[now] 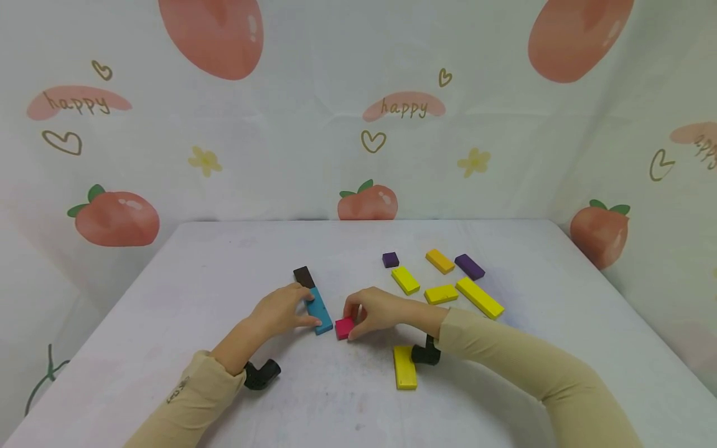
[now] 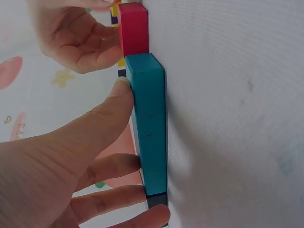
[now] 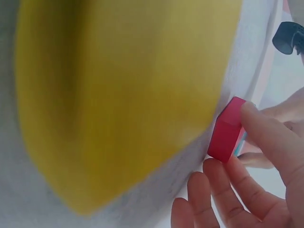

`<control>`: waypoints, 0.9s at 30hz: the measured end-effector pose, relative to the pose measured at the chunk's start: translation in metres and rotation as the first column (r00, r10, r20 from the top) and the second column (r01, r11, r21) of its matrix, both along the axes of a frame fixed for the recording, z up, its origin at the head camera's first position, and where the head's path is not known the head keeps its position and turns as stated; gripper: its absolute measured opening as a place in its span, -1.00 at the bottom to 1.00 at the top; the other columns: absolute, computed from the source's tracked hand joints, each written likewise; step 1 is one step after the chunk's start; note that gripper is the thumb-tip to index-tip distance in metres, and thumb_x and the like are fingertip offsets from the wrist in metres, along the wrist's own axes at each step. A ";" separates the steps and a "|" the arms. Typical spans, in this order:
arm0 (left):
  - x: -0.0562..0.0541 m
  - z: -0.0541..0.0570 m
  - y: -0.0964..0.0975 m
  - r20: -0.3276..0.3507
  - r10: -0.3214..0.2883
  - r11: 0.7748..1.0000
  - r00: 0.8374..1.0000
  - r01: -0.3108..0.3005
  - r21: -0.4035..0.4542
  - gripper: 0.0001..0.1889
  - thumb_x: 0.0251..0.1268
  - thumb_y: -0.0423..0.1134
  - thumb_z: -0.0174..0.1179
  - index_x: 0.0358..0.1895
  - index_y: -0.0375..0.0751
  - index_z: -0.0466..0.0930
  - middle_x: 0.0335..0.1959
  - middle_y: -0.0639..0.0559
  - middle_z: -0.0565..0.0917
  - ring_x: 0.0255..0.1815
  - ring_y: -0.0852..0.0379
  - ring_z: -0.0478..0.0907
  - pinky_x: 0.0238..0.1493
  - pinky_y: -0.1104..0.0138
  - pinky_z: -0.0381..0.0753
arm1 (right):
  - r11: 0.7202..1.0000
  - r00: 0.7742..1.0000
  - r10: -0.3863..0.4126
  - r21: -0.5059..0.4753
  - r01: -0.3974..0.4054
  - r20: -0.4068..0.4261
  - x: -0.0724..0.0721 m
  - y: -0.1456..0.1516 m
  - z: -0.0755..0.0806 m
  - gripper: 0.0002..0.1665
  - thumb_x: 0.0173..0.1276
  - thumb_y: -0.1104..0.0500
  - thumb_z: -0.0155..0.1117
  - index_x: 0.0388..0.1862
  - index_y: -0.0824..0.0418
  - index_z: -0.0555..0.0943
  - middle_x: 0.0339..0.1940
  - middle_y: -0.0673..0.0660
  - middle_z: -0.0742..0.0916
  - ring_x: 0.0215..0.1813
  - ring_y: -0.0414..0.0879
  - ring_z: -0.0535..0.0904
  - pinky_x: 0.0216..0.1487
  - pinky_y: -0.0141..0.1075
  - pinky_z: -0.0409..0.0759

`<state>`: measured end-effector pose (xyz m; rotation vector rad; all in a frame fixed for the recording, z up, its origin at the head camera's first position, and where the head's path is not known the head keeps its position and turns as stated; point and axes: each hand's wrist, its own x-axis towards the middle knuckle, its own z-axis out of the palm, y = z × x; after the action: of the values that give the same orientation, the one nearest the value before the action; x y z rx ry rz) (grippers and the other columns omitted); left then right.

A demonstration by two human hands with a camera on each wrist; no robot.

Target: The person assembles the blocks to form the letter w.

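My left hand (image 1: pixel 279 310) rests on a long blue block (image 1: pixel 322 316), thumb toward its near end and fingers farther along, all fairly straight. A dark brown block (image 1: pixel 303 275) lies end to end with the blue one at its far end. Between thumb and fingers, my right hand (image 1: pixel 382 309) pinches a short pinkish-red block (image 1: pixel 344 329) by its sides. In the left wrist view that red block (image 2: pixel 134 31) stands just beyond the blue block's near end. The right wrist view has the thumb on the red block's (image 3: pixel 225 135) top and fingertips at its lower end.
A yellow block (image 1: pixel 405 368) lies below my right wrist, beside a black wrist mount (image 1: pixel 427 352). Farther back on the right are more yellow blocks (image 1: pixel 480 298), an orange block (image 1: pixel 439 261) and purple blocks (image 1: pixel 469 266). Another black mount (image 1: pixel 262 376) hangs under my left wrist.
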<state>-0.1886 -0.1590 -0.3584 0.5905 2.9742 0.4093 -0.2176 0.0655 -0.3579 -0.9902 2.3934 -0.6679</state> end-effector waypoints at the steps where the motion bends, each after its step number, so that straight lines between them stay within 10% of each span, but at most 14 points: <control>1: 0.000 0.000 0.000 0.001 0.000 1.000 1.000 0.000 0.000 -0.43 0.00 0.03 0.36 0.01 -0.31 0.56 -0.01 -0.18 0.58 0.00 -0.07 0.56 0.06 0.08 0.58 | 1.000 1.000 -0.001 0.004 0.001 0.005 0.000 0.000 0.000 -0.64 0.11 0.09 0.43 -0.13 0.14 0.57 -0.22 0.01 0.68 -0.27 -0.23 0.49 -0.23 -0.55 0.50; 27: -0.001 -0.002 -0.001 -0.002 -0.003 1.000 1.000 0.003 0.007 -0.43 -0.01 0.04 0.37 0.00 -0.31 0.56 -0.01 -0.18 0.59 -0.01 -0.07 0.56 0.05 0.08 0.59 | 1.000 1.000 0.005 0.029 -0.005 0.011 0.004 -0.003 -0.001 -0.68 0.11 0.08 0.43 -0.16 0.10 0.59 -0.22 0.01 0.65 -0.22 -0.21 0.47 -0.24 -0.54 0.48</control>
<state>-0.1898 -0.1600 -0.3602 0.5956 2.9743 0.4198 -0.2133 0.0628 -0.3585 -0.9781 2.3837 -0.6329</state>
